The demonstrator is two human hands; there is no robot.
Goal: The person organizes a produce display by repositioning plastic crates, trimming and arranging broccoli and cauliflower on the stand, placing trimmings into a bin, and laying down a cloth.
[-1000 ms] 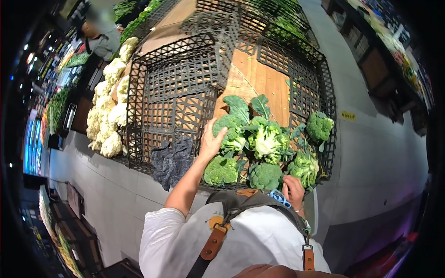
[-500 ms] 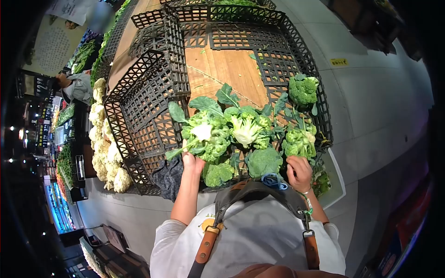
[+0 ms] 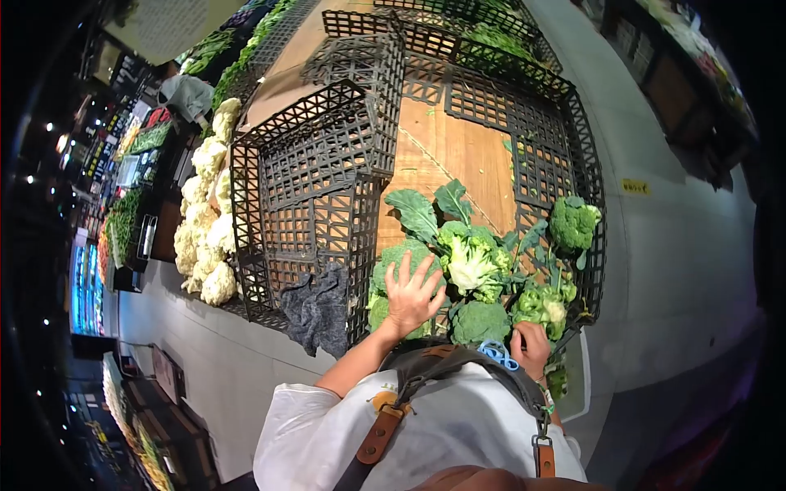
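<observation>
My left hand (image 3: pixel 415 290) lies with spread fingers on top of a broccoli head (image 3: pixel 393 260), whose green crown faces up. Just right of it, another broccoli (image 3: pixel 472 266) rests with its pale cut stem showing and large leaves behind. A crown-up broccoli (image 3: pixel 480 322) sits nearest my body. My right hand (image 3: pixel 530 348) has curled fingers at the lower edge of a stem-up broccoli (image 3: pixel 542 309); what they hold, if anything, is hidden. Farther back on the right is one more broccoli (image 3: pixel 575 224).
Black plastic crates (image 3: pixel 299 176) frame a wooden surface (image 3: pixel 446 151). A dark grey cloth (image 3: pixel 318 307) hangs over the front crate edge. Cauliflowers (image 3: pixel 205 217) line the left side. Blue scissors handles (image 3: pixel 497 354) show at my apron. Another person's grey sleeve (image 3: pixel 187 96) is at upper left.
The left broccoli has turned from stem up to crown up. My left hand has gone from its side to its top, fingers spread. The whole view has shifted; my right hand stays beside its broccoli.
</observation>
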